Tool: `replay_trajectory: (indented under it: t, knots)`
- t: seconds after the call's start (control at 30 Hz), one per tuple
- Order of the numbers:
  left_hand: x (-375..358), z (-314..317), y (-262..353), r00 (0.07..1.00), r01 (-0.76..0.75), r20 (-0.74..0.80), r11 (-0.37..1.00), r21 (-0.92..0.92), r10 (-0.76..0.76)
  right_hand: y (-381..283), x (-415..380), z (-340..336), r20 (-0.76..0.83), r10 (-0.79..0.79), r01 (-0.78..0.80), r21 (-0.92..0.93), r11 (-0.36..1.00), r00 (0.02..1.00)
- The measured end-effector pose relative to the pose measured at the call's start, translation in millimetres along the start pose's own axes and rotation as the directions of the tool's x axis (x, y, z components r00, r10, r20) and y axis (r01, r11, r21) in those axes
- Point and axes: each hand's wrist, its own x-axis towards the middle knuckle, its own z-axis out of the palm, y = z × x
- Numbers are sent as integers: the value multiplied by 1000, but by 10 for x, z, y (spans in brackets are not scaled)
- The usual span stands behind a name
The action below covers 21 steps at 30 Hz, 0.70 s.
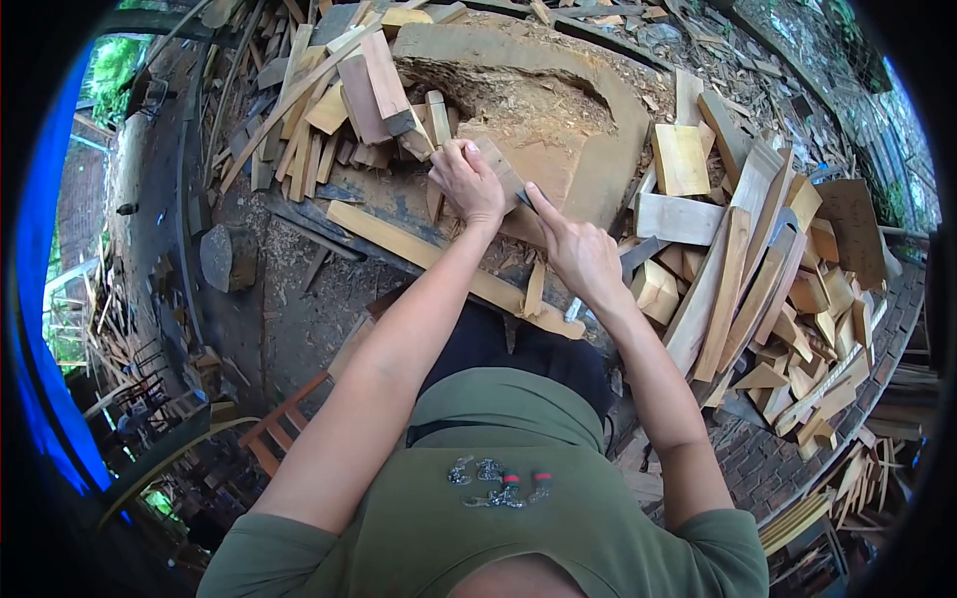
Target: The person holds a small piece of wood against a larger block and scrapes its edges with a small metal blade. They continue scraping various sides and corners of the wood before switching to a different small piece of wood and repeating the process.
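My left hand is closed at the left edge of a flat wooden block, its fingers wrapped and partly hidden. My right hand is closed at the block's lower right, with the index finger stretched along a small dark flat piece. That piece lies against the block's edge; most of it is hidden by the hand, so its kind cannot be made out. Beneath both hands is a large, thick wooden slab with a rough hollow full of chips. A long light wooden strip runs below my forearms.
Wood offcuts are heaped at the upper left. Another pile of boards and blocks lies close to my right hand. A cut log piece stands on the ground at left, and a blue tarp hangs beyond.
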Motion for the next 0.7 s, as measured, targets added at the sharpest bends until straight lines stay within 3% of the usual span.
replay_trajectory:
  t: [0.2,0.27,0.4,0.5,0.57,0.7]
  knots:
    - [7,-3,-9,1000,-5,8,1000,-2,6,27,139,90,-167,-36,59,134,989,985]
    - [27,2,1,1000,-15,7,1000,6,15,-3,-34,-45,28,44,-45,53,998,999]
    - [-4,-32,22,1000,-7,19,1000,8,7,11,-4,-14,46,52,-56,80,995,998]
    - [6,-7,-11,1000,-18,14,1000,1,18,43,137,60,-114,-32,59,243,968,993]
    - [25,8,-25,1000,-27,4,1000,-3,27,76,10,-45,56,-4,-8,216,976,998]
    - [-13,-7,-9,1000,-4,17,1000,22,3,153,61,7,32,-25,16,259,966,999]
